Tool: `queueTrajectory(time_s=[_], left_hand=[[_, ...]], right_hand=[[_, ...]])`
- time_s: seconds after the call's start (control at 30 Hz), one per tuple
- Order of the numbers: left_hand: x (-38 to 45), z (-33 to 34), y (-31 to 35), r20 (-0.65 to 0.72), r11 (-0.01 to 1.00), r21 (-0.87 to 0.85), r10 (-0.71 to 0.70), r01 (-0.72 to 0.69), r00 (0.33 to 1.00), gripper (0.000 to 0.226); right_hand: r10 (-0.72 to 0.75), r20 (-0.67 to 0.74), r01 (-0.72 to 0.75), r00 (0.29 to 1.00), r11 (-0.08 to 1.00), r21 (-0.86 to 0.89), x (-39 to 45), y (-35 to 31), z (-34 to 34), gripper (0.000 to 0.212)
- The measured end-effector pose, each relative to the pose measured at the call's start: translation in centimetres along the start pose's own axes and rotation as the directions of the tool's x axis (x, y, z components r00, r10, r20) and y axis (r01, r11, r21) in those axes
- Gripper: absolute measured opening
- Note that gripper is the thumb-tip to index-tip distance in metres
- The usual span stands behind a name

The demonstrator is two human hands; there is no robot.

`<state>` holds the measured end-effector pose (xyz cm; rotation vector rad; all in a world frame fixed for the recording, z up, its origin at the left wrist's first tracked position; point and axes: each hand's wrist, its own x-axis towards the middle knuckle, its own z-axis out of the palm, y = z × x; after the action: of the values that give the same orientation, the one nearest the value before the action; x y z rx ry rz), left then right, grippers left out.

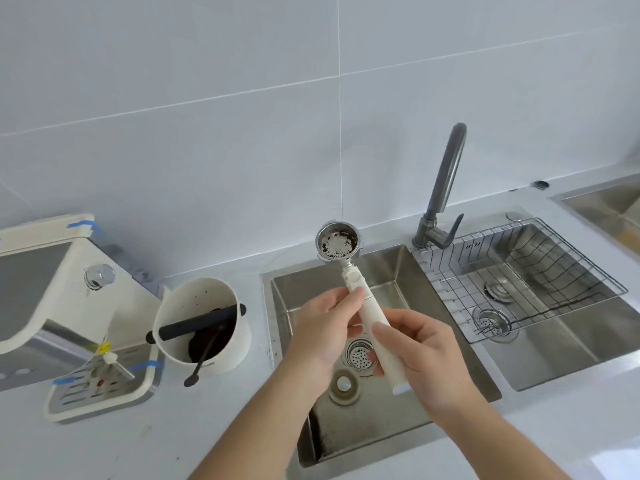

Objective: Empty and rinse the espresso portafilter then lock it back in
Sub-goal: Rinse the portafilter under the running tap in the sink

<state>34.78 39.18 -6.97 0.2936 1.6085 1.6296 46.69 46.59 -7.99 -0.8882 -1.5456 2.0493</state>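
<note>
Right hand (420,355): gripping the lower end of the portafilter (360,299) handle, fingers curling around it, thumb lying along the top.
Left hand (327,327): pinching the upper part of the same handle between thumb and fingertips, just below the white collar.
Portafilter: being held in the air over the small sink (398,271), handle pointing toward the camera, metal basket at the far end facing up and tilting slightly toward the viewer.
Basket inside: showing dark coffee residue clinging around a paler, speckled floor.
Small sink: sitting directly under both hands, with a round strainer drain (360,356) showing between them and a second round fitting (343,384) nearer the camera.
Tap (445,181): standing behind the sinks, dark grey, spout arching upward; whether water is running I cannot tell.
Large sink (554,344): lying to the right, carrying a wire rack (519,275) across its far half.
Knock box (202,323): standing on the table (121,445) left of the small sink, white, with a black bar across its mouth and dark grounds lying inside.
Black tool (204,355): leaning out of the knock box, its end resting on the table.
Espresso machine (52,289): occupying the left edge, cream-coloured, with blue tape on its corners and its drip tray (104,389) sitting beside the knock box.
</note>
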Motion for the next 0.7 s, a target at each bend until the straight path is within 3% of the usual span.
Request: queueTrajectory(time_s=[0.27,0.4,0.6,0.7], left_hand=[[2.3,4.2,-0.4,-0.019,0.998,-0.008,-0.062,0.062,0.998,0.01],[3.4,5.3,-0.8,-0.001,0.996,0.008,-0.094,0.094,0.996,0.011],[4.6,6.5,-1.3,0.014,0.989,0.038,-0.142,0.141,0.99,0.014],[5.1,6.7,-1.6,0.011,0.984,0.047,-0.175,0.174,0.985,0.013]], right_hand=[[-0.055,0.014,0.056,0.998,0.995,-0.087,1.5,0.6,-4.5,0.016],[-0.043,0.068,0.056,0.997,0.98,-0.192,2.2,1.0,-6.4,0.028],[-0.077,-0.14,0.019,0.987,0.928,-0.372,6.5,1.1,-10.7,0.03],[-0.146,-0.152,0.034,0.977,0.82,-0.571,9.3,0.0,-12.7,0.032]])
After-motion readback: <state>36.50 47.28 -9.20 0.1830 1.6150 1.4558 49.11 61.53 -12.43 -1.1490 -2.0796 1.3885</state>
